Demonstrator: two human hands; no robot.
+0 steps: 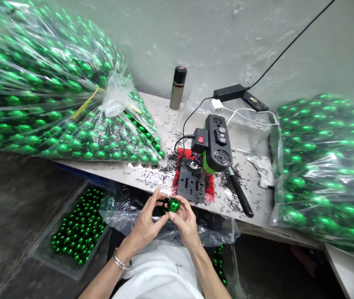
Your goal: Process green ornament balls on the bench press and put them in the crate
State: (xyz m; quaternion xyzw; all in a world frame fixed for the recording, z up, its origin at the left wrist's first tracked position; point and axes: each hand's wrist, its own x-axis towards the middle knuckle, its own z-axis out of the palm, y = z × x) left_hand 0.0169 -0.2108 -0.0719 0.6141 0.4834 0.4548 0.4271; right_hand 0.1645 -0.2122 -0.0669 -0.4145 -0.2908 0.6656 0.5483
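Observation:
A shiny green ball point(174, 204), like a Christmas bauble, is pinched between the thumb and fingers of my right hand point(186, 222). A small fitting shows at its top. My left hand point(148, 220) is just left of the ball, thumb and fingers apart and curved toward it. Whether its fingertips touch the ball I cannot tell. Beyond my hands stands a small black and green bench machine point(216, 143) with a red switch and a long black lever point(240, 196). Its slotted dark plate point(191, 182) lies over a red mat point(209, 189).
Large clear bags of green balls lie left point(55, 104) and right point(323, 166). A tub point(77, 276) of balls stands on the floor. Small black bits litter the white table point(123, 172). Behind are a spray can point(178, 88), a power strip point(231, 92) and a white cloth point(262, 170).

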